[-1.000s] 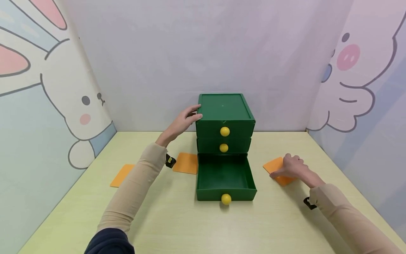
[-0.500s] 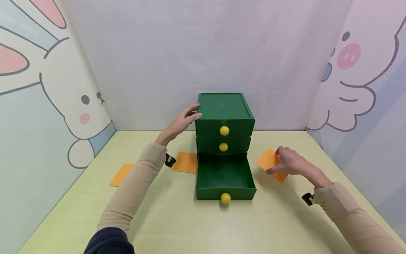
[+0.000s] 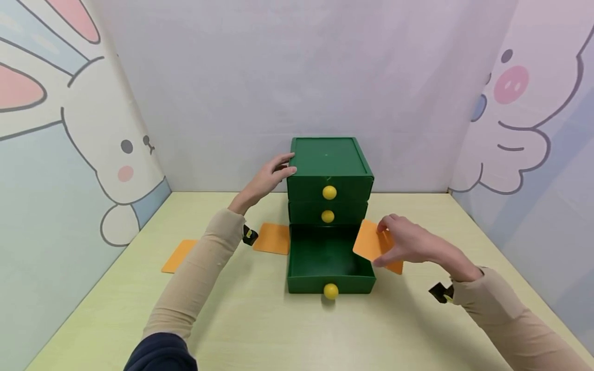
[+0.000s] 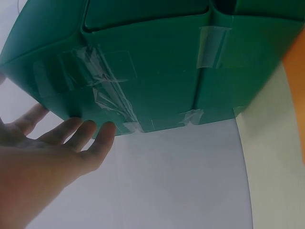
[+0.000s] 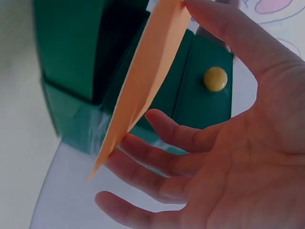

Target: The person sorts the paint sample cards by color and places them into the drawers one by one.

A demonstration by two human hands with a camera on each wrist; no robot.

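Observation:
A green drawer unit [image 3: 331,156] with yellow knobs stands on the table, its bottom drawer [image 3: 308,284] pulled out with a bare floor visible. My left hand [image 3: 263,181] rests on the unit's upper left edge; in the left wrist view its loosely bent fingers [image 4: 102,143] touch the taped green side. Above the table, by the right side of the pulled-out drawer, my right hand [image 3: 410,241] pinches an orange card [image 3: 368,241], tilted. From the right wrist, the card [image 5: 143,71] is seen nearly edge-on between thumb and fingertips, overlapping the unit.
One flat orange card [image 3: 272,238] lies just left of the unit. Farther left is another orange card [image 3: 178,256], partly covered by my left sleeve [image 3: 197,278]. The upper two drawers are closed. Cartoon-printed walls [image 3: 106,129] border the pale table [image 3: 278,330].
My right hand has lifted the orange card off the table on the right and carried it left to the drawer's right edge. The left hand stays on the unit.

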